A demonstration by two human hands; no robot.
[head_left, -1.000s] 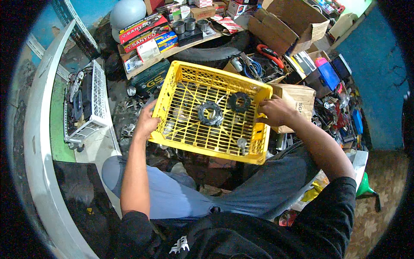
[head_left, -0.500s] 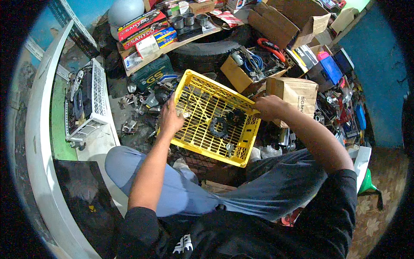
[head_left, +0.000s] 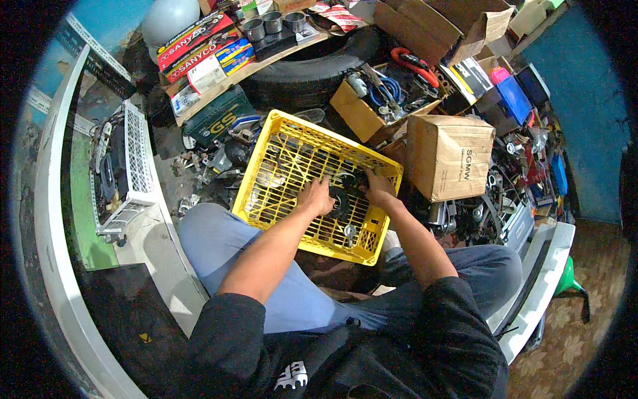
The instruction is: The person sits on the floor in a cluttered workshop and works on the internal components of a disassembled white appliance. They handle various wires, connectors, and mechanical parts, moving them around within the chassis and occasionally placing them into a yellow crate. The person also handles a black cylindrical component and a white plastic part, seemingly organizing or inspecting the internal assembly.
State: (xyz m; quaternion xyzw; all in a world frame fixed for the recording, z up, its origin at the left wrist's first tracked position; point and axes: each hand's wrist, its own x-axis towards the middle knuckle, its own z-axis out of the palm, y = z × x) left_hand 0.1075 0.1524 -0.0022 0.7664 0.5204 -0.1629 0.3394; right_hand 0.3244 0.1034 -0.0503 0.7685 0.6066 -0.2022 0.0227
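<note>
A yellow plastic crate (head_left: pixel 249 193) with a slatted bottom rests tilted in front of my crossed legs. Both hands reach down inside it. My left hand (head_left: pixel 317 198) has its fingers closed at the left edge of a black ring-shaped part (head_left: pixel 339 203). To its right, my right hand (head_left: pixel 379 189) curls its fingertips against a second dark part (head_left: pixel 351 179) near the crate's right wall; the hand partly hides it. A small silvery metal piece (head_left: pixel 349 231) lies in the crate's near right corner, apart from both hands.
Right of the crate stands a closed cardboard box (head_left: pixel 448 159). Behind are an open carton of tools and hoses (head_left: pixel 362 113), a tyre (head_left: pixel 299 76) and a board of boxes and metal cylinders (head_left: pixel 272 23). Loose metal parts (head_left: pixel 219 156) lie left; a white basket (head_left: pixel 136 159) stands farther left.
Both hands have let go of the crate's rims and moved inward to the dark parts in it. The view has shifted slightly.
</note>
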